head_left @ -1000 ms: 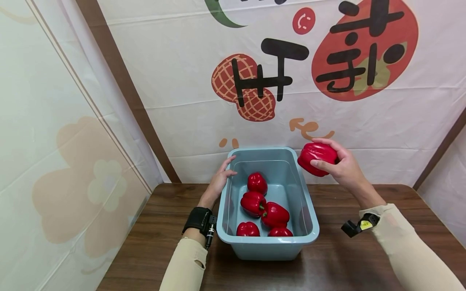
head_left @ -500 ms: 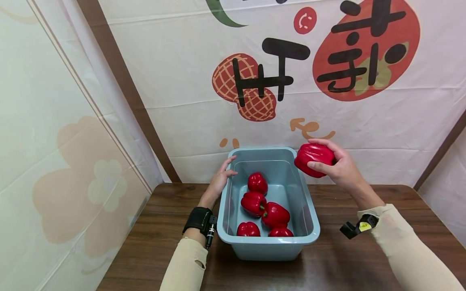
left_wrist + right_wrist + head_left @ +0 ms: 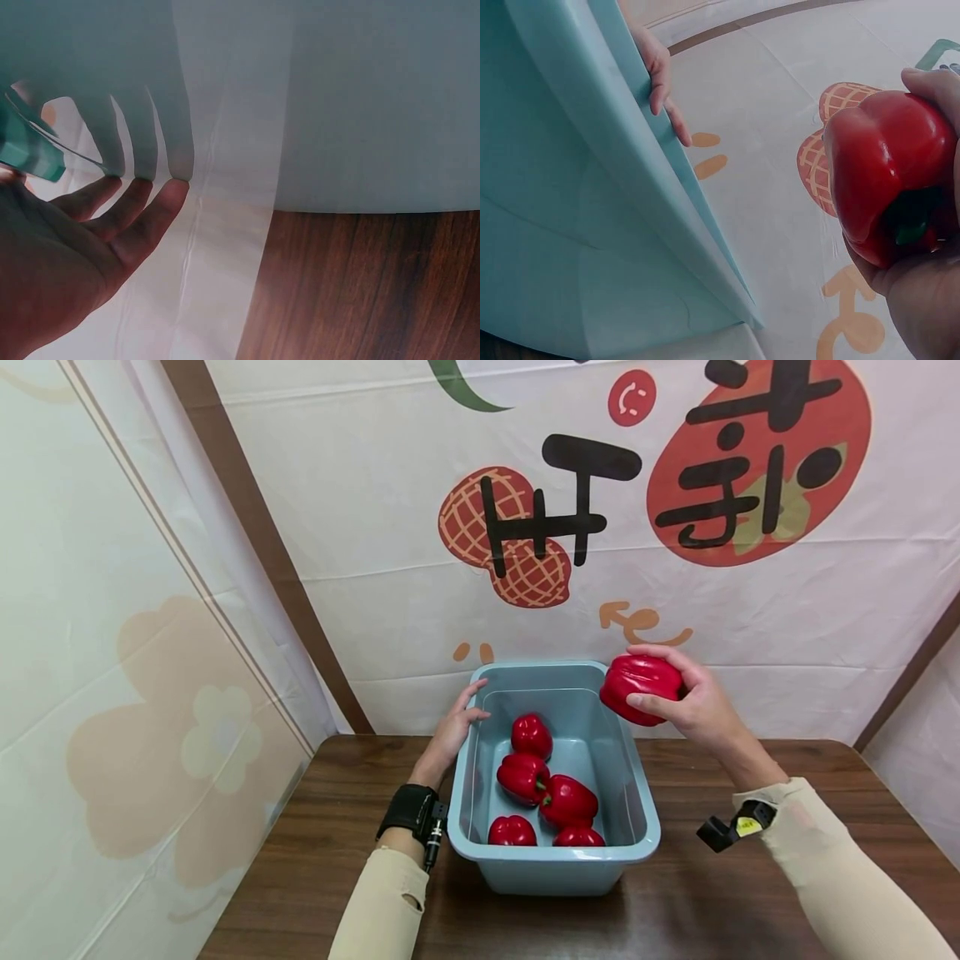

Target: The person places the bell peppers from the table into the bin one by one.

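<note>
My right hand [image 3: 708, 710] grips a red bell pepper [image 3: 639, 687], thumb in front and fingers behind. It is held above the far right corner of a light blue plastic bin [image 3: 555, 853]. The right wrist view shows the pepper's green stem [image 3: 911, 221] turned towards the palm. On the bin's left side my left hand [image 3: 447, 735] holds the rim, with thumb and index finger over the edge. Three other fingertips touch the outer wall in the left wrist view. Several red bell peppers [image 3: 568, 802] lie inside the bin, the nearest ones partly hidden by the front rim.
The bin stands on a dark wooden table [image 3: 705, 893]. Directly behind the table hangs a white printed cloth [image 3: 375, 610], and a pale curtain [image 3: 150, 693] with a flower print closes off the left side.
My right hand has shifted slightly left with the bell pepper, from outside the bin's right rim to over its far right corner. My left hand and the peppers in the bin stay put.
</note>
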`<state>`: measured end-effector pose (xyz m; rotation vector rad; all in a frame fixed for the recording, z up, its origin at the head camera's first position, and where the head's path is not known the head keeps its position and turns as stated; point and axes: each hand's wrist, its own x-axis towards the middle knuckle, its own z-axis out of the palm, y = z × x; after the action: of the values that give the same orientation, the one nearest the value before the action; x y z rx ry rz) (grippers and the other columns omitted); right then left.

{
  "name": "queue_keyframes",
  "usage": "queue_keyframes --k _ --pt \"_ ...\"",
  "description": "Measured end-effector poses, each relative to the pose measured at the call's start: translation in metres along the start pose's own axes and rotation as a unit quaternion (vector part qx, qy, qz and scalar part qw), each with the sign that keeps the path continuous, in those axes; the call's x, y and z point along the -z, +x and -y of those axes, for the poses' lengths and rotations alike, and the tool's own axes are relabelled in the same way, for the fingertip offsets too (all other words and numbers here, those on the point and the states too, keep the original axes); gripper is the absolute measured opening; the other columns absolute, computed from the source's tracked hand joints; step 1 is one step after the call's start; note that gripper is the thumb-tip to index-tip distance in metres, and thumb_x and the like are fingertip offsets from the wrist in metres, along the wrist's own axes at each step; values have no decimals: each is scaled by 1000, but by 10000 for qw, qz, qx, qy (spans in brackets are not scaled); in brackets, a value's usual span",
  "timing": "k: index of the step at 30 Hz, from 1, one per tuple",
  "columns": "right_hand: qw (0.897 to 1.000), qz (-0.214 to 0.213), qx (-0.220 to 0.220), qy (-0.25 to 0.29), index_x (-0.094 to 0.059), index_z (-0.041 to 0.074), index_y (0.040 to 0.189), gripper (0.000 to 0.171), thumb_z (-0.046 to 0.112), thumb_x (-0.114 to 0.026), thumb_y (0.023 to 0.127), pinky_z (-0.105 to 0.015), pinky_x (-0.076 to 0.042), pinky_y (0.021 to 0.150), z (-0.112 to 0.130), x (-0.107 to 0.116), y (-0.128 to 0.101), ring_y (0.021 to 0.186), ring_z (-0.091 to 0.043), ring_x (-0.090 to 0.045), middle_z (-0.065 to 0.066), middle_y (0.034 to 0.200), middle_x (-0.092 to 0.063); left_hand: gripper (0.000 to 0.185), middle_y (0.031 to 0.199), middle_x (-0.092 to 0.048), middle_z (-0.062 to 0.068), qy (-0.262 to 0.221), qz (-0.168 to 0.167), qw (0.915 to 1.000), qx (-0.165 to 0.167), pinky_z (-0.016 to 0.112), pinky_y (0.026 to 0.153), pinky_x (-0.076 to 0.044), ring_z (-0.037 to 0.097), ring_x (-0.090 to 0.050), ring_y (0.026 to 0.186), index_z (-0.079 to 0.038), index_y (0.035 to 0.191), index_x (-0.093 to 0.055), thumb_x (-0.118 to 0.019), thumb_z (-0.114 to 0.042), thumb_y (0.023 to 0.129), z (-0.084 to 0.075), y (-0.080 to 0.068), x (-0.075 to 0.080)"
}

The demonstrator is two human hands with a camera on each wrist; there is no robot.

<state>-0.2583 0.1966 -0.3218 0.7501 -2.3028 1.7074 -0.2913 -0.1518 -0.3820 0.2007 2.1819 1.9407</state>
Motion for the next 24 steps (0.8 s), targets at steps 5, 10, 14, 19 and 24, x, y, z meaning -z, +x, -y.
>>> queue_keyframes --k 5,10,14,19,24 --pt "10000 51 40 23 -47 13 143 69 2 -75 81 -28 -57 77 0 -2 1 120 -22 -46 -3 135 -48 58 165 -10 8 -1 -98 9999 -72 51 100 -38 39 -28 138 -28 157 -26 -40 -18 101 14 9 2" --pt "9999 105 85 16 -47 12 143 69 2 -75 81 -28 -57 77 1 -4 2 119 -23 -47 -4 135 -48 57 163 -15 6 61 -218 9995 -205 51 99 -39 38 -31 136 -32 154 -30 -42 -21 100 20 12 2" --pt "9998 130 117 -13 -46 11 143 70 2 -75 80 -28 -57 77 2 -5 3 119 -23 -47 -4 136 -49 56 162 -18 5 96 -294 9992 -236 50 98 -40 37 -33 135 -33 153 -32 -43 -22 99 20 12 1" --pt "9997 171 141 -38 -45 10 144 71 2 -76 80 -28 -57 76 6 -7 3 120 -23 -47 -4 135 -49 57 162 -19 4 120 -339 9991 -215 49 96 -41 36 -35 133 -32 153 -33 -43 -22 98 20 12 0" --pt "9997 213 102 -28 -45 9 143 72 2 -77 79 -29 -57 76 8 -9 2 120 -24 -46 -5 135 -49 57 161 -20 5 113 -345 9992 -186 46 93 -43 37 -36 133 -32 153 -33 -43 -22 98 21 12 0"
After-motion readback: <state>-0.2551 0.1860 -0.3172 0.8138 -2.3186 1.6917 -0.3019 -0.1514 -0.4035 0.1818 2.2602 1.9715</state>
